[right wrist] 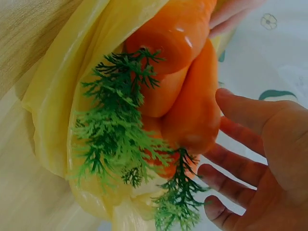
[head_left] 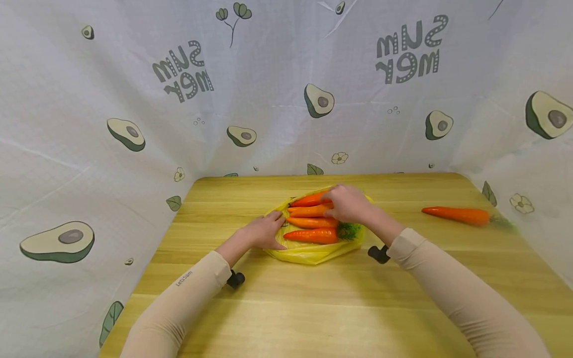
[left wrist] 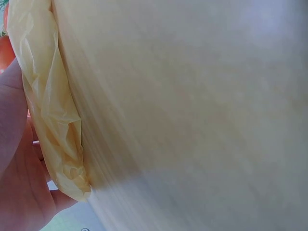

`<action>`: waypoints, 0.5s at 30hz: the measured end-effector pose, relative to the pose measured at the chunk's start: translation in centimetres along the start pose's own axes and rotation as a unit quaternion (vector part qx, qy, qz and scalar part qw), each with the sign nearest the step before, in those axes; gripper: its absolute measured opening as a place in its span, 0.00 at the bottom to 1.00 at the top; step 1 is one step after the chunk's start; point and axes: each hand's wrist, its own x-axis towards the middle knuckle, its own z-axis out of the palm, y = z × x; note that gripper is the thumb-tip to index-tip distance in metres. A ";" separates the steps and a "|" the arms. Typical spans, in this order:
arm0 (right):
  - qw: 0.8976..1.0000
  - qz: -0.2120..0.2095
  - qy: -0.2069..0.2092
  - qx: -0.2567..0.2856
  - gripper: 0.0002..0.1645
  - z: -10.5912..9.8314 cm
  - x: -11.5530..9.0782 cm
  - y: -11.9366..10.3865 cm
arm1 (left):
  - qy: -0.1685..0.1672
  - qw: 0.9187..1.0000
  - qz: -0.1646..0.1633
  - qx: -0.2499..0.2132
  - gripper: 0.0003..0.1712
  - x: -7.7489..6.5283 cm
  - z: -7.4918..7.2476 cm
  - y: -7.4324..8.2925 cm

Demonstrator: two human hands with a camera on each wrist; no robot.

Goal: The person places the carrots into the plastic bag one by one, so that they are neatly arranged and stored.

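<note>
Several orange carrots [head_left: 312, 235] with green leafy tops [right wrist: 120, 115] lie side by side on a yellow plastic bag [head_left: 309, 255], their thin tips pointing left. My left hand [head_left: 264, 231] is at the bag's left end, thumb and fingers spread along its edge. In the left wrist view, the crumpled bag edge [left wrist: 55, 110] lies against that hand's fingers. Over the thick ends of the upper carrots is my right hand [head_left: 349, 203]. The right wrist view shows its thumb and fingers spread, fingertips right beside a carrot [right wrist: 195, 101].
A single carrot [head_left: 461, 215] lies apart on the right side of the wooden table [head_left: 286, 308], its leafy top toward the right edge. A white cloth [head_left: 268, 99] printed with avocados hangs behind and at both sides.
</note>
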 end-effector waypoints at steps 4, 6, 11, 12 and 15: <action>1.000 0.009 0.004 0.023 0.20 -0.6 -0.4 0.3 | 0.000 1.000 0.001 -0.001 0.58 0.0 0.0 0.0; 0.999 0.014 0.008 0.030 0.21 -0.9 -0.7 0.7 | 0.001 1.000 0.001 -0.003 0.58 0.1 0.0 0.0; 0.998 0.024 0.035 0.047 0.22 -2.0 -1.9 2.0 | 0.002 1.000 0.003 -0.004 0.58 0.1 0.2 -0.2; 0.998 0.026 0.042 0.049 0.22 -2.2 -2.2 2.3 | 0.002 1.000 0.004 -0.004 0.58 0.1 0.2 -0.2; 0.996 0.033 0.057 0.056 0.22 -2.9 -3.1 3.4 | 0.002 1.000 0.004 -0.006 0.58 0.0 0.2 -0.2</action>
